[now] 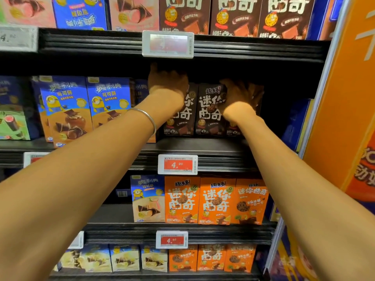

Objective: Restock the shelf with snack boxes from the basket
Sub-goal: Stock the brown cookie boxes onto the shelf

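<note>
Up on the middle shelf (219, 145), tucked in at the right end, a short row of brown snack boxes (207, 116) stands upright and face-out, and both of the person's arms are stretched in to them. The left hand (168, 82), silver bracelet (146, 116) on that wrist, sits over the top of the leftmost brown box, but its fingers run off into the dark under the shelf above, so there's no telling whether they're hooked round the box or just resting on it. The right hand (237, 96) looks to be laid flat, fingers spread, across the upper face of the rightmost box, more like pushing or squaring up than pinching. The basket isn't in view at all. Handling guess: these are thin cardboard cartons of cookies, so probably light and stiff enough at the edges, but the broad faces would dent if squeezed and the print looks glossy, maybe a bit slick. Best hold would be across the narrow sides or over the top edge near the corners. Tall and slim means they'd tip like dominoes if nudged. Blue boxes (67, 106) sit to the left, orange boxes (215, 199) one shelf down under the red price tag (177, 164).
</note>
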